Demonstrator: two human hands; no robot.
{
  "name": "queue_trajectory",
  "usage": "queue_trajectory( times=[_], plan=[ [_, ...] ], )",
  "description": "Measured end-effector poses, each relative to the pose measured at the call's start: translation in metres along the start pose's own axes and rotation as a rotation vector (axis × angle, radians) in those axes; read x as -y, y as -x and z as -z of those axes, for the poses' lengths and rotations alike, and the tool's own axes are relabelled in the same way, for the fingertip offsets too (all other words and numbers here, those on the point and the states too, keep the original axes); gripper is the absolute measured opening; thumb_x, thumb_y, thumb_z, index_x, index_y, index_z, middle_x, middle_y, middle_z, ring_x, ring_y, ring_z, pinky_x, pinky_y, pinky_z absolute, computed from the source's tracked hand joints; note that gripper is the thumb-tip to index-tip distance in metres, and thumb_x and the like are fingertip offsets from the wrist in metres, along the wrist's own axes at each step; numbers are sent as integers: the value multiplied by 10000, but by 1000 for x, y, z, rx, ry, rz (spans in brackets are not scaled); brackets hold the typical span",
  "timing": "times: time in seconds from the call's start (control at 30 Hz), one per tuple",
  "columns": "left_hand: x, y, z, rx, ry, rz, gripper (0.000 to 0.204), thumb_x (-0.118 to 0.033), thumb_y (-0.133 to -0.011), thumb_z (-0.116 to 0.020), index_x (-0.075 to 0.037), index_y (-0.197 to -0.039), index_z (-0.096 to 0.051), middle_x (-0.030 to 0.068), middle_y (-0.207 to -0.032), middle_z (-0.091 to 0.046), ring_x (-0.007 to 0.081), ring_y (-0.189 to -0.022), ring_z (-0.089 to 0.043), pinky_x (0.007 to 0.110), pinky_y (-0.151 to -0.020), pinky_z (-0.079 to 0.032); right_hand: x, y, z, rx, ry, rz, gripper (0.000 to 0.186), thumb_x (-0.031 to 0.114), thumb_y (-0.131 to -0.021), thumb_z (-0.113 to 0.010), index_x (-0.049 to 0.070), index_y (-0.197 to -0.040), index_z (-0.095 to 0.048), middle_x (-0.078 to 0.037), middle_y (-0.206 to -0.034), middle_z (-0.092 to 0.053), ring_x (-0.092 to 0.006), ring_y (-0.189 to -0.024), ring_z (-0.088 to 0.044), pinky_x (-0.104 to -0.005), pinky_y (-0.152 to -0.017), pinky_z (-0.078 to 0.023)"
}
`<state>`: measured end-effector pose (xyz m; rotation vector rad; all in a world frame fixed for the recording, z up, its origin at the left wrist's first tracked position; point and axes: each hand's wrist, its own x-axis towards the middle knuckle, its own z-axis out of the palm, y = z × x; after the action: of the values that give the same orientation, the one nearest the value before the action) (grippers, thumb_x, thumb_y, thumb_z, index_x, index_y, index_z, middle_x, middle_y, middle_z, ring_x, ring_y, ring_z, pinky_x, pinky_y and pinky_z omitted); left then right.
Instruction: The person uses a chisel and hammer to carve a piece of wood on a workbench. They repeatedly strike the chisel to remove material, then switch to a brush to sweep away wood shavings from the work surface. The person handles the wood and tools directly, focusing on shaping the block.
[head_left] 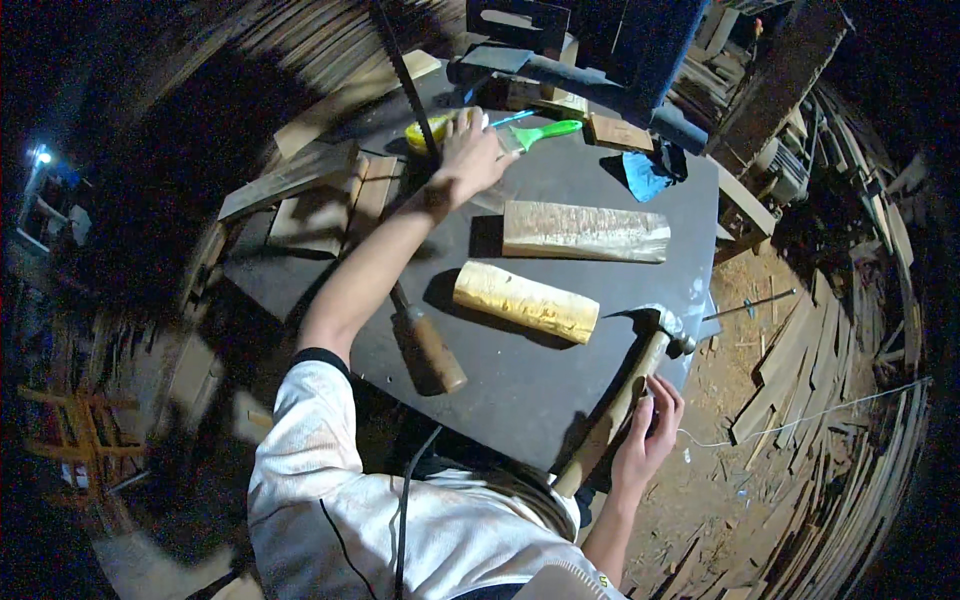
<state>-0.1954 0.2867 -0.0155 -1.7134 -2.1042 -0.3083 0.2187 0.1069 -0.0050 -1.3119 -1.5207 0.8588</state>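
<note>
My left hand is over the back of the grey tabletop, fingers curled down beside a yellow object and a green brush; what they grip is hidden. A dark toothed blade rises beside it, and a wooden tool handle lies below my forearm. A pale rectangular wood block and a rounded yellowish piece lie mid-table. My right hand is against the right side of the wooden handle of a hammer, fingers slightly bent and apart, not wrapped round it.
Boards lie at the table's left. Dark blue machinery stands behind, with a blue cloth before it. Scrap boards and a thin pale cord are on the right; wood stacks and a small lamp surround the workspace.
</note>
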Motion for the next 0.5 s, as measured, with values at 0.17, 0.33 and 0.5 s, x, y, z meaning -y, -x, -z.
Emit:
queue_trajectory(
  times=[0.17, 0.33, 0.5],
  plan=[
    [-6, -11, 15, 71, 102, 171, 671, -548, -910, -584, 63, -1182, -634, 259, -1312, -521, 416, -1253, -472, 536, -1059, -376, 0, 0, 2, -11, 55, -30, 273, 161, -998, -517, -31, -1155, -631, -140, -1232, -558, -258, -1165, -555, -359, -1013, -428],
    [-7, -11, 8, 186, -98, 237, 589, -475, -939, -563, 75, -1130, -658, 266, -1312, -534, 411, -1241, -501, 537, -1009, -428, -4, -2, 2, -17, 36, -25, 281, 179, -998, -523, -36, -1142, -632, -148, -1214, -570, -266, -1161, -553, -369, -1015, -427],
    [-30, 3, 27, 122, -54, 172, 655, -542, -932, -550, 70, -1139, -662, 293, -1227, -602, 453, -1285, -463, 555, -1036, -406, -6, -2, 2, -35, 7, -28, 272, 168, -995, -526, -37, -1137, -636, -145, -1198, -578, -263, -1144, -560, -368, -1010, -428]
  ],
)
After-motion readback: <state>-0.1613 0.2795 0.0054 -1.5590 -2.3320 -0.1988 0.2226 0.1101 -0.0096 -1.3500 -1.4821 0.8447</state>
